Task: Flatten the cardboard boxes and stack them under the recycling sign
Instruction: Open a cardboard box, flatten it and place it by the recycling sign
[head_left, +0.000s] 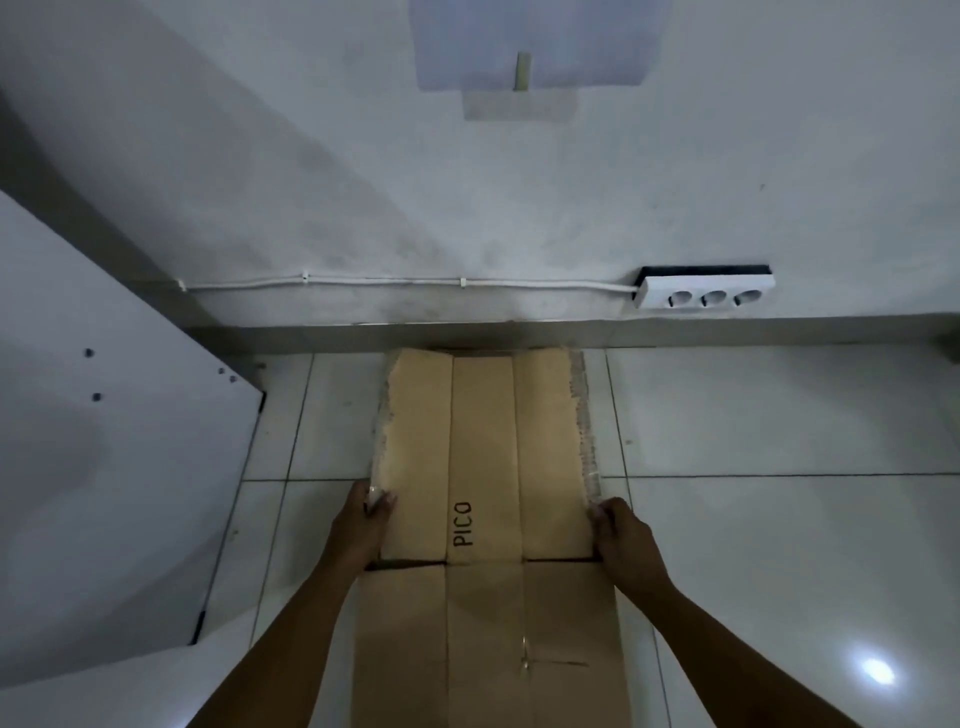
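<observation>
1 flat cardboard box (485, 519) on the tile floor (779, 545), far end touching the wall (519, 208). 2 hands: left hand (363, 525) grips its left edge, right hand (621, 535) grips the right edge, box btwn them. 1 power strip (706, 291) w/ 3 sockets.

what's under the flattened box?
Around the flattened box, gripped by the left hand and right hand, only tiled floor shows. Whatever lies beneath is covered.

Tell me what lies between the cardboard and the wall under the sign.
Nothing visible does. The flattened cardboard lies on the floor tiles, its far edge already at the wall base below the sign. Both hands hold its side edges.
</observation>
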